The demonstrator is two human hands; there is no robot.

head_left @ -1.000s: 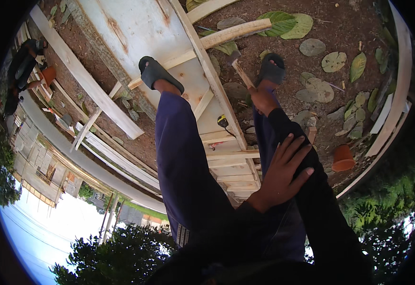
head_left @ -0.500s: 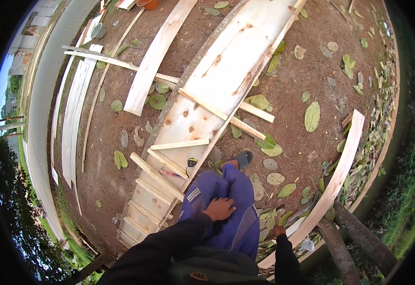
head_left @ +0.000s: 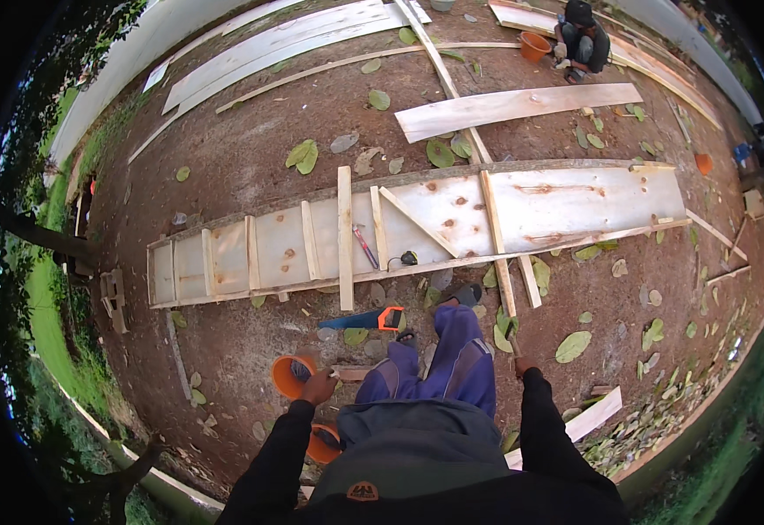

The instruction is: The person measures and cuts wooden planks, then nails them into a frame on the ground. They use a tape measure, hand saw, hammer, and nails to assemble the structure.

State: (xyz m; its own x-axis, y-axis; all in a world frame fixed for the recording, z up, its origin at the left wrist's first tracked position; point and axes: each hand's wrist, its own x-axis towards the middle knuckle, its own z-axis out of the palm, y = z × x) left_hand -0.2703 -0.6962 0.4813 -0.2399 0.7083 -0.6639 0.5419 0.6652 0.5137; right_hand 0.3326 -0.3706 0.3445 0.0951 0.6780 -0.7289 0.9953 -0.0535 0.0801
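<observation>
**Wooden-handled tool (head_left: 513,338) in the right hand (head_left: 527,366), long board (head_left: 448,210) ahead**

I see the right hand closed around the tool's handle, out beside the right leg (head_left: 469,359). The left hand (head_left: 318,385) hangs with bent fingers next to an orange bucket (head_left: 282,376); I can't tell whether it holds anything. A saw (head_left: 360,320) lies on the ground (head_left: 251,337) between the board and the person. On the board rest wooden strips (head_left: 345,236), a tape measure (head_left: 409,258) and a slim red tool (head_left: 364,245). Beyond it, a co-worker (head_left: 583,45) crouches near another orange bucket (head_left: 535,47).
</observation>
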